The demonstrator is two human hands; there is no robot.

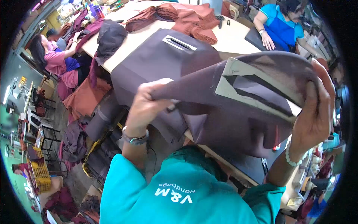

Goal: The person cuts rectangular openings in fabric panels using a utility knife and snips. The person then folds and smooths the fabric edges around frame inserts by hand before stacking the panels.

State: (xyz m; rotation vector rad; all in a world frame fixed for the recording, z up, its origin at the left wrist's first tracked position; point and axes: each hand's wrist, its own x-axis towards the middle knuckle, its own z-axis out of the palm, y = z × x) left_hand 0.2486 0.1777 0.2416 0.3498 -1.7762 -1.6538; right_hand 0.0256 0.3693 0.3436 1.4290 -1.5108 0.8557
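My left hand is closed on the left edge of a dark brown-purple leather panel. My right hand grips the same panel's right end, so the piece hangs bent and raised between both hands. A pale rectangular backing on this panel frames a long slit opening, its material cut with pointed ends. Beyond it, a similar dark panel lies on the table, with a pale-framed slot near its far edge. Some of my fingertips are hidden behind the leather.
Rust-coloured leather pieces are piled on the pale table. A person in a blue apron stands at the far right; another in pink works at the left. Yellow crates and dark material lie at the lower left.
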